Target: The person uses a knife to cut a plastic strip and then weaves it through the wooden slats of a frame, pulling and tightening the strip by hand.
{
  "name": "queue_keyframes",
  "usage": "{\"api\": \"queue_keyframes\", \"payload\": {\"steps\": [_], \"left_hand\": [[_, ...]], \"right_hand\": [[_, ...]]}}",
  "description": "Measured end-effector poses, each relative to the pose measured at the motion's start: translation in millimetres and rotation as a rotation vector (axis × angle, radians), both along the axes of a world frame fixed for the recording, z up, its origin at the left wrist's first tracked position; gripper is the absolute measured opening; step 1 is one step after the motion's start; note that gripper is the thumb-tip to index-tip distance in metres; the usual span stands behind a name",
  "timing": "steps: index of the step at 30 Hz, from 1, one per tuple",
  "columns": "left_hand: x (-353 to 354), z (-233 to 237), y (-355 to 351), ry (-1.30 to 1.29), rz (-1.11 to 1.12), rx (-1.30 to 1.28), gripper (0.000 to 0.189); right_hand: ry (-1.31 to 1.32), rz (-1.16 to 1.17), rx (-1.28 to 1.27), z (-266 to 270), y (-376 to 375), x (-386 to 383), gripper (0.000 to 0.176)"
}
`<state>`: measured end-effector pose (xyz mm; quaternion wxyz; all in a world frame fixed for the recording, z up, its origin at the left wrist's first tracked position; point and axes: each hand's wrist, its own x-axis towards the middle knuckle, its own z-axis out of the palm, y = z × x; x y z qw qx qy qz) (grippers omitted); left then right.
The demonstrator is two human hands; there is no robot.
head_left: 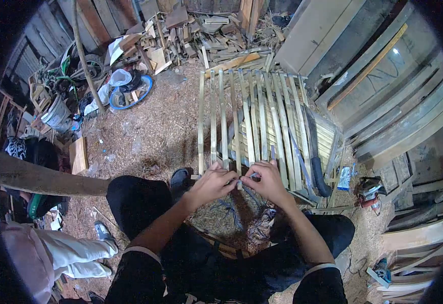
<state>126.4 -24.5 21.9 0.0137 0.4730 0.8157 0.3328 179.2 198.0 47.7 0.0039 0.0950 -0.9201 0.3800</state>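
Observation:
Several long thin wooden slats [223, 116] lie side by side, pointing away from me, their near ends by my hands. My left hand [214, 183] is closed at the near end of one slat, thumb and fingers pinched together. Close beside it, my right hand [265, 180] is also pinched, its fingertips almost meeting those of my left hand. What the fingertips hold is too small to make out. Thin dark strands [226, 212] hang below the hands. A dark curved tube [316, 167] lies along the right side of the slats.
Scrap wood [186, 43] is heaped at the back. A blue-rimmed basin [143, 96] and a white bucket [58, 115] stand at the left. A wooden beam [49, 175] juts in from the left, above a person in light trousers [77, 251]. Boards [419, 230] line the right side.

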Motion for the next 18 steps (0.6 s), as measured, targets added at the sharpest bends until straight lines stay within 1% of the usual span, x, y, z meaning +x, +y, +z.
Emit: {"api": "queue_keyframes", "payload": {"steps": [1,2,4,7,8,10,13,16,17,18], "left_hand": [[-0.9,-0.9,-1.1,0.005,-0.033,0.069,0.013],[-0.8,-1.6,-2.4,0.006,-0.03,0.068,0.013],[-0.1,-0.7,-3.0,0.013,-0.043,-0.022,0.012],[-2.7,-5.9,-4.3,-0.011,-0.084,0.002,0.014],[-1.2,-7.7,-5.3,-0.013,-0.086,0.003,0.014],[-1.7,-4.1,-6.0,0.004,-0.077,0.054,0.02],[-2.6,-4.6,-7.0,0.016,-0.072,0.002,0.021],[-2.4,0.3,-8.3,0.05,-0.041,0.04,0.017],[-1.9,2.7,-10.1,0.051,-0.045,0.04,0.017],[-0.8,5.9,-11.7,0.081,-0.039,-0.013,0.018]], "right_hand": [[0.001,0.004,-0.002,-2.0,0.2,0.1,0.021],[0.022,0.006,-0.012,-5.3,1.1,0.2,0.023],[0.043,0.008,-0.021,-9.6,2.4,-0.2,0.025],[-0.006,0.001,-0.061,-16.2,2.3,1.1,0.024],[-0.007,-0.007,-0.06,-18.5,2.2,2.6,0.023],[-0.004,-0.02,-0.059,-17.7,3.0,2.3,0.023],[-0.039,-0.024,-0.069,-17.4,2.4,3.0,0.022],[-0.026,-0.026,-0.019,-15.6,3.4,3.5,0.025],[0.013,-0.028,-0.018,-14.0,4.4,4.3,0.023],[0.05,-0.031,-0.016,-10.4,5.0,5.6,0.022]]}}
